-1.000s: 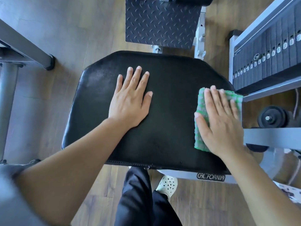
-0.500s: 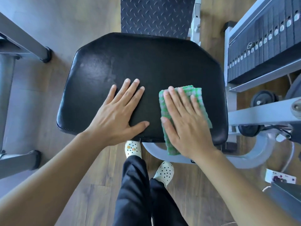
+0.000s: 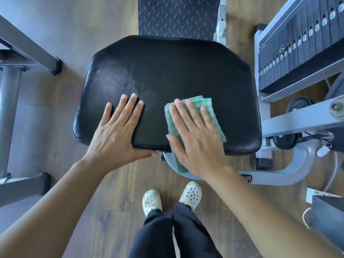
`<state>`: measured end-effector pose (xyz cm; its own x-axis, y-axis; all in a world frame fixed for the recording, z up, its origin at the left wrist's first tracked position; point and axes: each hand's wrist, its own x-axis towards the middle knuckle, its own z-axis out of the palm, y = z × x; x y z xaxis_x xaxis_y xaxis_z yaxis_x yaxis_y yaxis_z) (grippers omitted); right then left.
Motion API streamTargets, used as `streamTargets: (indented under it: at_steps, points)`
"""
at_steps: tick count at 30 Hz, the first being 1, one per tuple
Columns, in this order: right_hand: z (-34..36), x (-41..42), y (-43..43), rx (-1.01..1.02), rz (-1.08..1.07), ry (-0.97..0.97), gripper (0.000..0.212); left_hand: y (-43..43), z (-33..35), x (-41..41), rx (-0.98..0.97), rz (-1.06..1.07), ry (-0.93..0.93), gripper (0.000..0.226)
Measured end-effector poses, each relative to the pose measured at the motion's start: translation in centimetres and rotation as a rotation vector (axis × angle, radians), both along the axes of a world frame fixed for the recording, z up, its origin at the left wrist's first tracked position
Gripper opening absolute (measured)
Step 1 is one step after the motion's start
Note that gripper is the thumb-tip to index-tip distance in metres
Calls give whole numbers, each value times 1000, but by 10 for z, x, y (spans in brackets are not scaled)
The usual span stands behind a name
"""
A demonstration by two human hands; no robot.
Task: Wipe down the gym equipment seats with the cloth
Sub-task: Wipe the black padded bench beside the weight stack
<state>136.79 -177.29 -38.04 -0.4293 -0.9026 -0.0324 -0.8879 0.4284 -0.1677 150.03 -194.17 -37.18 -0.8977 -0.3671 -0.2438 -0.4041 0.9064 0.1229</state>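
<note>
A black padded gym seat (image 3: 176, 71) fills the middle of the view, with a faint damp streak on its left half. My right hand (image 3: 195, 135) lies flat with straight fingers on a folded green-and-white checked cloth (image 3: 212, 112), pressing it onto the seat near the front edge. The cloth's near end hangs over that edge. My left hand (image 3: 117, 135) rests flat on the seat's front left part, thumb along the front edge.
A weight stack (image 3: 297, 47) and grey machine frame (image 3: 290, 123) stand close on the right. A black tread-plate footrest (image 3: 176, 15) lies beyond the seat. Grey frame legs (image 3: 28, 45) stand at the left. My feet in white clogs (image 3: 191, 194) are on the wooden floor.
My right hand has slid the cloth from the seat's right edge leftward to its front middle. My left hand has drawn back to the front edge. The view has pulled back.
</note>
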Motion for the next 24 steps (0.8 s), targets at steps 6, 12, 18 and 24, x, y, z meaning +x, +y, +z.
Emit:
streamTargets:
  at_steps: [6,12,18,24]
  points:
    - [0,-34,40,21,-264,62,64,1,-4,0,-34,-4,40,120]
    - [4,-27,31,92,2,35,72,1,-7,0,-72,-24,79,120]
    - [21,-46,59,246,199,-147,102,-1,-10,3,-100,-43,116,120]
    - [10,-64,74,184,217,83,111,-2,-9,3,-106,-127,127,122]
